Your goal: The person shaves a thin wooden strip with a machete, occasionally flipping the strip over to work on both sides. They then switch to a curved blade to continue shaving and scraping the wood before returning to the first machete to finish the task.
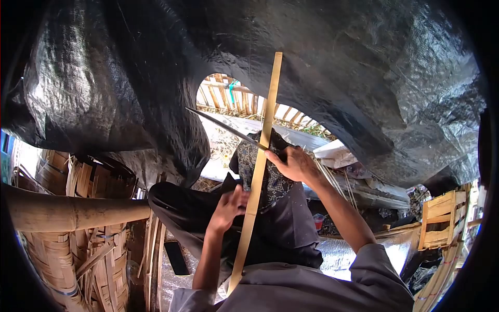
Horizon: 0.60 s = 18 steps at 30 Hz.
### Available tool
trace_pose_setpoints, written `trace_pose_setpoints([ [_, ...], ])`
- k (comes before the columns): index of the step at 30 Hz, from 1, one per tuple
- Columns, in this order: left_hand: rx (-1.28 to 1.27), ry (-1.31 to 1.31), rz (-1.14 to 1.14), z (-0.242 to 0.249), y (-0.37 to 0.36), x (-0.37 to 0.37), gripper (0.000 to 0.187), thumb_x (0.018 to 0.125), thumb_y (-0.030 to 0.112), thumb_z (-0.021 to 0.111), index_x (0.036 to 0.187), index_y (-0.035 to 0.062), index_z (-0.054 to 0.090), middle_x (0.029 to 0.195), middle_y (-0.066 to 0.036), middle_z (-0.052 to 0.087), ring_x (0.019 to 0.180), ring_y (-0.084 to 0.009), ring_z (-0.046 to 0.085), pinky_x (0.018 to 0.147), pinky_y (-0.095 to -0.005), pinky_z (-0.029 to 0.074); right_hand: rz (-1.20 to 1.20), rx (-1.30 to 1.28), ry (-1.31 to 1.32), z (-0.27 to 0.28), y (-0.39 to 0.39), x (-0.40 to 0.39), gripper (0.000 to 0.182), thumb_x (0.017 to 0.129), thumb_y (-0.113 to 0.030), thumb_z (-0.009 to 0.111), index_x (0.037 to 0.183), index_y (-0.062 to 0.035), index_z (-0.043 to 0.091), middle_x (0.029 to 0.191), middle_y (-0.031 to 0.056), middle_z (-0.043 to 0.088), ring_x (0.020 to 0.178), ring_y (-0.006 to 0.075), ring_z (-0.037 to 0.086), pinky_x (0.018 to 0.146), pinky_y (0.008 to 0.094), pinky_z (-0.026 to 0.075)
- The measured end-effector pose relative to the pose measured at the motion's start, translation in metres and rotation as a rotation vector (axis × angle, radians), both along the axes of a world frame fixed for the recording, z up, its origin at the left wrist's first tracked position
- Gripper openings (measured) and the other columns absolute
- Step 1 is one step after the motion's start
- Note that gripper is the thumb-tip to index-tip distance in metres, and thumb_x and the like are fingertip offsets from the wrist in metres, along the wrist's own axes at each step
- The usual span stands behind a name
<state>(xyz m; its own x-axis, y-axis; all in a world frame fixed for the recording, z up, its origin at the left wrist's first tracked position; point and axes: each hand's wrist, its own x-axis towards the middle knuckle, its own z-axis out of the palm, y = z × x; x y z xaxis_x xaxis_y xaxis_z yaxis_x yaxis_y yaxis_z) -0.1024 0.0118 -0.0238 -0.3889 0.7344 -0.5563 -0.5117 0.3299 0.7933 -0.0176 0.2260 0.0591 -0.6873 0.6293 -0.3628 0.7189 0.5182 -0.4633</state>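
A long pale bamboo strip (254, 192) stands slanted from my waist up past my knees. My right hand (300, 165) is closed around a knife, its thumb against the strip. The knife's long dark blade (221, 124) points up and left, crossing the strip; its handle is mostly hidden in my fist. Beside the strip, lower down, my left hand (227, 210) has its fingers loosely apart and a little blurred. A dark patterned cloth (278, 184) lies over my legs behind the strip.
Dark plastic sheeting (332, 57) hangs close in front. At the left, a thick bamboo pole (78, 212) crosses woven bamboo baskets (57, 255). A phone (177, 258) lies by my left leg. To the right are a red cup (318, 221) and a wooden crate (438, 220).
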Motion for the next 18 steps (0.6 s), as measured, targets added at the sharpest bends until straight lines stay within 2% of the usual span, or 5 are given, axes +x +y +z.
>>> trace_pose_setpoints([
  [5,0.074,-0.158,-0.2,0.007,-0.076,0.029,0.043,0.093,0.038,0.043,0.101,-0.0028,0.053,0.087,-0.013,0.062,0.075,-0.0195,0.063,0.064,-0.0306,0.052,0.052,-0.058,0.105,0.004,-0.006,0.004,0.064,0.082,-0.06,0.045,0.075,0.0009,0.062,0.064,0.0207,0.06,0.069,0.0373,0.061,0.063,0.0427,0.046],
  [6,0.087,-0.148,-0.14,0.009,-0.082,0.042,0.032,0.094,0.032,0.045,0.094,0.0003,0.052,0.073,-0.007,0.059,0.06,-0.0131,0.057,0.053,-0.0244,0.048,0.041,-0.035,0.113,-0.004,-0.006,0.005,0.061,0.083,-0.058,0.046,0.074,0.0012,0.062,0.063,0.0201,0.059,0.067,0.0374,0.061,0.061,0.042,0.046],
  [7,0.085,-0.147,-0.135,0.01,-0.084,0.05,0.032,0.094,0.032,0.045,0.094,0.0003,0.052,0.073,-0.007,0.059,0.06,-0.0131,0.057,0.053,-0.0244,0.048,0.046,-0.038,0.114,-0.013,-0.006,0.007,0.061,0.083,-0.058,0.046,0.074,0.0012,0.062,0.063,0.0201,0.059,0.067,0.0374,0.061,0.061,0.042,0.046],
  [10,0.029,-0.004,0.012,0.012,-0.079,0.067,0.025,0.095,0.027,0.044,0.081,0.0065,0.045,0.059,0.003,0.04,0.046,-0.0028,0.037,0.039,-0.0186,0.031,0.046,0.057,0.116,-0.019,-0.008,0.01,0.056,0.084,-0.052,0.049,0.076,0.0013,0.062,0.065,0.0199,0.06,0.069,0.0375,0.061,0.063,0.0419,0.046],
  [18,0.114,-0.214,0.014,0.035,-0.017,0.05,0.026,0.094,0.03,0.043,0.08,0.0078,0.043,0.057,0.003,0.036,0.042,-0.0035,0.031,0.036,-0.0185,0.027,0.13,0.175,0.102,-0.021,-0.017,0.023,0.062,0.078,-0.06,0.052,0.075,0.0008,0.064,0.071,0.0236,0.061,0.068,0.0389,0.062,0.061,0.0439,0.049],
])
